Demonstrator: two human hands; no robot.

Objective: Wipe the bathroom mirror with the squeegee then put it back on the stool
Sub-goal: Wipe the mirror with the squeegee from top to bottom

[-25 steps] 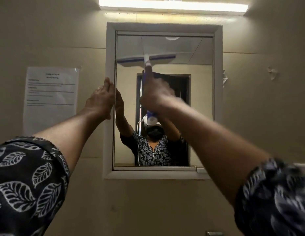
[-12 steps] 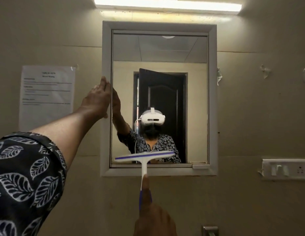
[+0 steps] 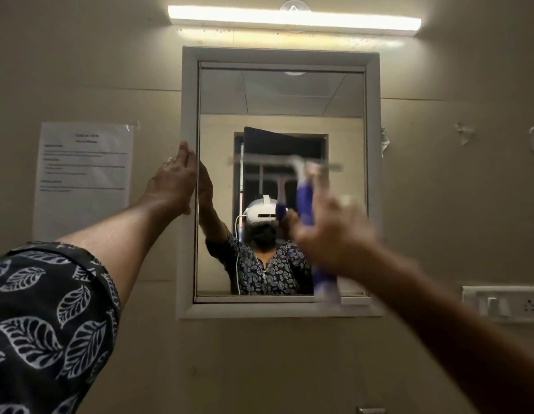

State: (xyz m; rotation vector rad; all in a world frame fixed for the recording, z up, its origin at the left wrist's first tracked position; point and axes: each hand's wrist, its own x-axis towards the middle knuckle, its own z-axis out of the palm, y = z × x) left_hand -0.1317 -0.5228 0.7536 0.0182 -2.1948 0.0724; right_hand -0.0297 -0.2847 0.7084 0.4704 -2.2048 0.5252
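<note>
The bathroom mirror hangs on the wall in a pale frame. My left hand lies flat with straight fingers against the frame's left edge. My right hand, blurred by motion, grips the blue handle of the squeegee in front of the mirror's right half. The squeegee's blade shows as a blurred horizontal bar about mid-height on the glass. The stool is out of view.
A strip light glows above the mirror. A printed paper sheet is taped to the wall on the left. A switch and socket plate sits at the lower right. A metal fitting shows at the bottom edge.
The squeegee went from the mirror's top down to its bottom edge, and has now come back up to mid-height. My left hand has stayed on the frame.
</note>
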